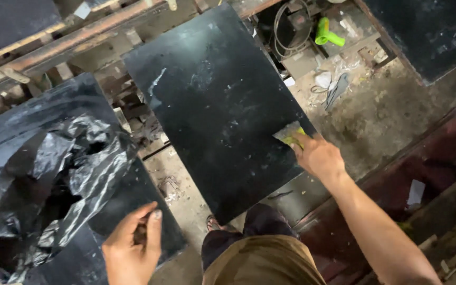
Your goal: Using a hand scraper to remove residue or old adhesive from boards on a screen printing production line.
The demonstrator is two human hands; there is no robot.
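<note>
At the right edge of the black board [215,105], the right hand [317,155] has its fingers curled shut around a yellow-green scraper [291,135], whose flat grey blade lies against the board's dark, scuffed surface near its lower right side. That arm stretches out bare from the lower right of the view. Lower down and to the left, the left hand [133,245] is held palm inward with the fingers loosely bent and the thumb raised — it grips nothing, and hovers over the corner of a second dark panel [133,200] that lies beside the board. On that panel, further left, sits a crumpled black plastic bag [54,184], glossy and bunched in folds. Between the two hands, at the bottom of the view, the person's tan shirt [262,261] and dark trousers [249,227] show, with a sandalled foot just visible on the dusty floor under the board's lower corner. Beyond the board, towards the top, run rusty metal bars [69,42] and a wooden frame, and to the upper right a bright green tool handle [327,32] lies among cables and clutter — well apart from either hand. Another dark panel [428,31] fills the top right corner.
</note>
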